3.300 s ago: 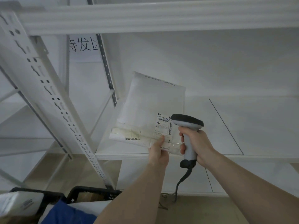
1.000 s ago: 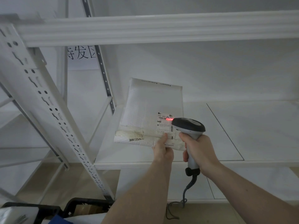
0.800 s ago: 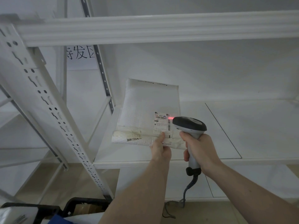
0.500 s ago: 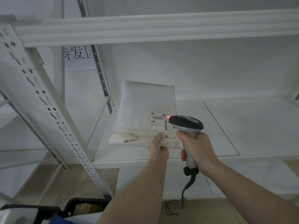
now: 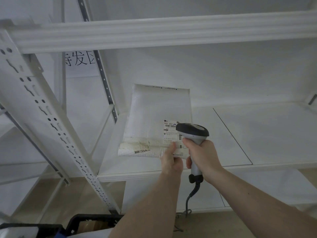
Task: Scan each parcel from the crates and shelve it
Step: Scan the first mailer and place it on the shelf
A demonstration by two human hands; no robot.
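Observation:
A white padded mailer parcel with a printed label stands tilted over the left end of the white shelf. My left hand pinches its lower right corner, thumb on the front. My right hand grips a grey handheld barcode scanner, whose dark head is right at the label's right edge. The scanner's cable hangs down below my hand.
A perforated white upright slants across the left. An upper shelf beam runs overhead. Black crates with parcels sit at the bottom left. A paper sign with black characters hangs behind the rack.
The red scan light seen on the label in the last second is no longer visible. Parcel and scanner have stayed almost in place over the shelf.

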